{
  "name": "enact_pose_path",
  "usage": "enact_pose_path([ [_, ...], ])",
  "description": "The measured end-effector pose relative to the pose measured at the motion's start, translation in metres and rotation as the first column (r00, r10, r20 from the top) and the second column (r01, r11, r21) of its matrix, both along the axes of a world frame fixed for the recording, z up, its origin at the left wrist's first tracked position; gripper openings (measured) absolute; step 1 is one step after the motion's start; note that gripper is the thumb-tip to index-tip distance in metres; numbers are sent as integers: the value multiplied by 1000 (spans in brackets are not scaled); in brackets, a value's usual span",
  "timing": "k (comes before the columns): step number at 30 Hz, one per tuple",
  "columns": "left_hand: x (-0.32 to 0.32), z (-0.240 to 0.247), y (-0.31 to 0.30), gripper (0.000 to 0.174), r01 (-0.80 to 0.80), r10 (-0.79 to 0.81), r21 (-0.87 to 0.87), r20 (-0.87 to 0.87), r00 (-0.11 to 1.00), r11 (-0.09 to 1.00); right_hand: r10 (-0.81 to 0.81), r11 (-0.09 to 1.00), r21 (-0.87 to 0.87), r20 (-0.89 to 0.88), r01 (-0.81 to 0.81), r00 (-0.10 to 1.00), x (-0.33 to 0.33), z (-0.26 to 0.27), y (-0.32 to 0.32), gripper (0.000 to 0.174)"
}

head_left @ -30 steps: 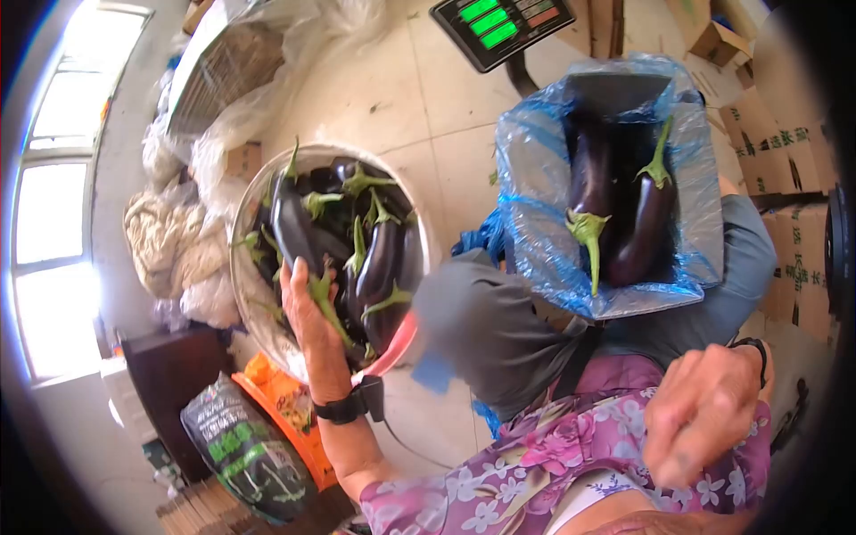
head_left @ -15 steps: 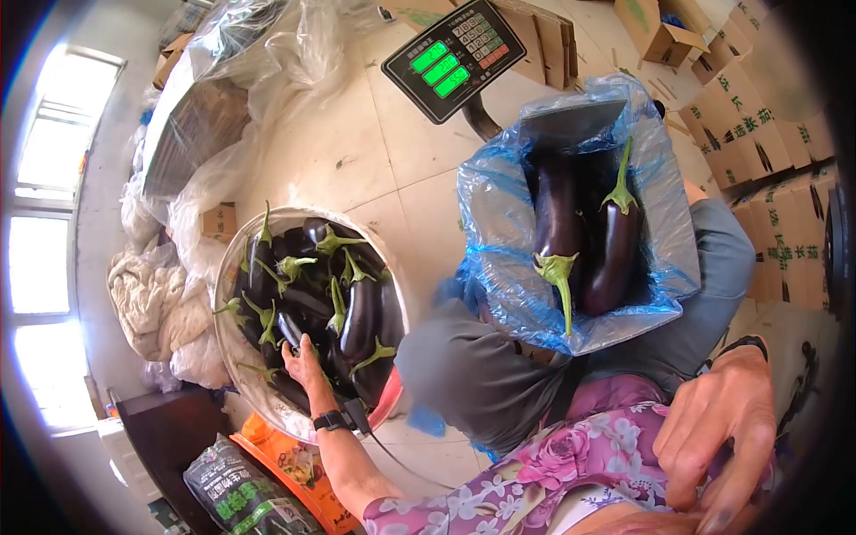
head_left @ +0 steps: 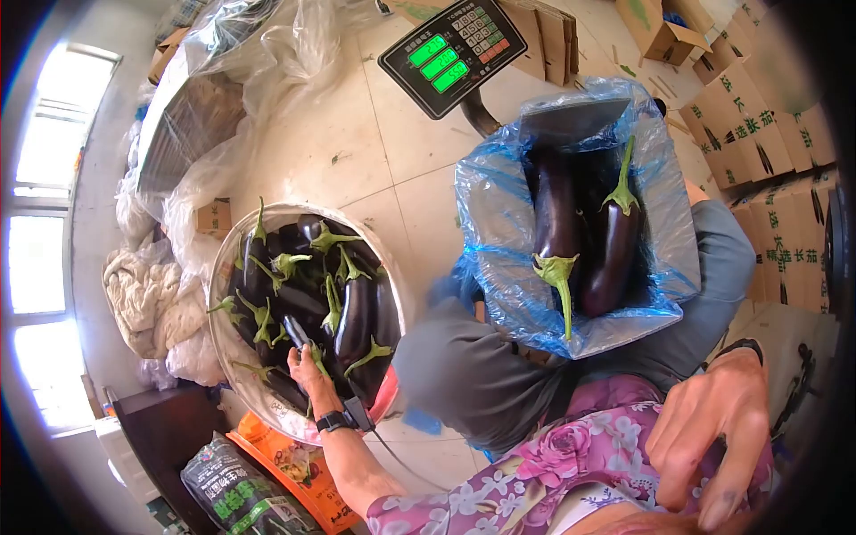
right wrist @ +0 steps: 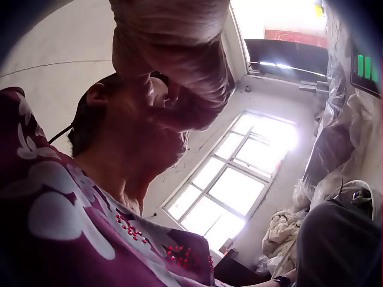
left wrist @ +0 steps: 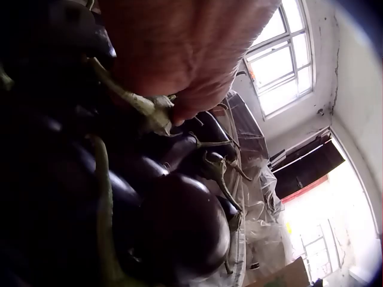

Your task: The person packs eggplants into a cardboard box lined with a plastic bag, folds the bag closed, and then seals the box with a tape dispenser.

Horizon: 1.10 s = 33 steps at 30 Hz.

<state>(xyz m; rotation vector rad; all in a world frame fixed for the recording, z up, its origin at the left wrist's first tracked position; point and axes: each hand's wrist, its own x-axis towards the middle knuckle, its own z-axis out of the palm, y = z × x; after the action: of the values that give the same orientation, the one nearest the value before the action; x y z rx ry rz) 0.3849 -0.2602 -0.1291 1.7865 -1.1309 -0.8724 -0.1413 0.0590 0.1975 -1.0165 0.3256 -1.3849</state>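
My left hand (head_left: pixel 310 373) reaches into a round white bucket (head_left: pixel 219 343) heaped with dark purple eggplants. Its fingers grip one eggplant (head_left: pixel 295 331) near the green stem end. From the left wrist, a pale stem (left wrist: pixel 140 104) shows right under the thumb, while the fingertips are hidden behind the hand. My right hand (head_left: pixel 713 432) is raised in front of the chest, close below the face, its fingers loosely bent around nothing. To the right, a box lined with blue plastic (head_left: pixel 499 254) holds eggplants, two of them (head_left: pixel 556 209) plainly visible with green caps.
A scale display (head_left: pixel 453 55) with lit green digits stands behind the lined box. Printed cardboard boxes (head_left: pixel 744 120) are stacked at the right. A black-and-green sack (head_left: pixel 241 490) and an orange bag (head_left: pixel 290 473) lie nearest the bucket. Clear plastic sheeting (head_left: pixel 290 53) covers things at the back left.
The head view has swung, shifting the bucket and box. Within the bucket, my left hand has left the upper eggplant's cap for another eggplant lower down. My right hand has risen toward the face.
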Motion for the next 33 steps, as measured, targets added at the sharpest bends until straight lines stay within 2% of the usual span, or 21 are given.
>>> enact_pose_path([
  [2, -2, 5, 3, 60, -12, 12, 4, -28, 1000, 1000, 25, 1000, -18, 8, -25, 1000, 1, -1, -2, 17],
  [4, -3, 8, 6, 58, -26, 25, -6, -60, 998, 1000, 26, 999, -42, -23, -27, 999, 2, -2, -3, 26],
  [8, -22, 20, 16, 55, -63, 63, 35, 19, 998, 997, 8, 1000, 0, -54, -8, 998, -11, -12, 5, 19],
  [9, -24, 19, 17, 53, -67, 65, 26, 87, 994, 997, 20, 998, 68, -302, 0, 953, -22, -15, 11, 21],
  [10, -25, 19, 16, 52, -67, 64, 17, 157, 986, 998, 49, 991, 135, -526, 26, 849, -27, -18, 17, 22],
  [11, -27, 20, 15, 52, -53, 47, 29, 166, 985, 998, -305, 891, 153, -495, 427, 814, -12, -31, 27, 15],
  [12, -26, 19, 15, 52, -47, 44, 12, 167, 985, 999, -327, 839, 79, -717, 539, 615, -19, -32, 25, 19],
  [13, -26, 19, 16, 52, -39, 39, -4, 166, 985, 999, -247, 736, 303, -711, 605, 658, -27, -36, 32, 25],
  [14, -27, 18, 15, 50, -41, 41, 9, 50, 998, 999, -218, 628, 361, -769, 690, 601, -29, -43, 33, 29],
  [16, -27, 19, 14, 50, -47, 49, -21, 66, 997, 999, -157, 494, 360, -858, 792, 488, -42, -75, 39, 29],
  [19, -24, 15, 8, 49, -49, 47, 9, 170, 984, 999, -77, 533, 204, -955, 821, 287, -59, -117, 55, 37],
  [20, -22, 15, 7, 48, -46, 35, 40, 230, 973, 998, -84, 532, 204, -953, 822, 291, -60, -126, 60, 37],
  [21, -23, 16, 5, 43, 36, -38, 13, 385, 922, 999, -20, 530, 202, -968, 824, 250, -61, -134, 64, 42],
  [22, -25, 17, 4, 42, 24, -24, 5, 396, 918, 1000, 43, 530, 199, -977, 825, 208, -62, -141, 66, 48],
  [24, -35, 27, 1, 42, 15, -10, -9, 411, 912, 1000, 32, 554, 170, -983, 815, 183, -64, -154, 70, 55],
  [26, -52, 48, -1, 44, 295, -282, -24, 224, 933, 955, 24, 578, 142, -987, 803, 158, -66, -165, 74, 62],
  [27, -100, 88, 14, 43, 289, -291, 33, 113, 950, 957, 33, 564, 147, -987, 813, 155, -68, -171, 74, 67],
  [29, -158, 133, 33, 39, 386, -387, -38, -37, 921, 922, 37, 549, 153, -987, 822, 158, -68, -180, 72, 73],
  [30, -186, 157, 44, 39, 387, -388, -42, -32, 921, 921, 46, 531, 173, -983, 830, 175, -68, -184, 70, 76],
  [32, -240, 202, 70, 38, 650, -648, -21, 42, 760, 760, 46, 515, 189, -980, 836, 193, -67, -185, 65, 79],
  [33, -260, 218, 83, 38, 756, -752, -20, 92, 653, 654, 108, 495, 262, -965, 828, 240, -65, -182, 61, 80],
])
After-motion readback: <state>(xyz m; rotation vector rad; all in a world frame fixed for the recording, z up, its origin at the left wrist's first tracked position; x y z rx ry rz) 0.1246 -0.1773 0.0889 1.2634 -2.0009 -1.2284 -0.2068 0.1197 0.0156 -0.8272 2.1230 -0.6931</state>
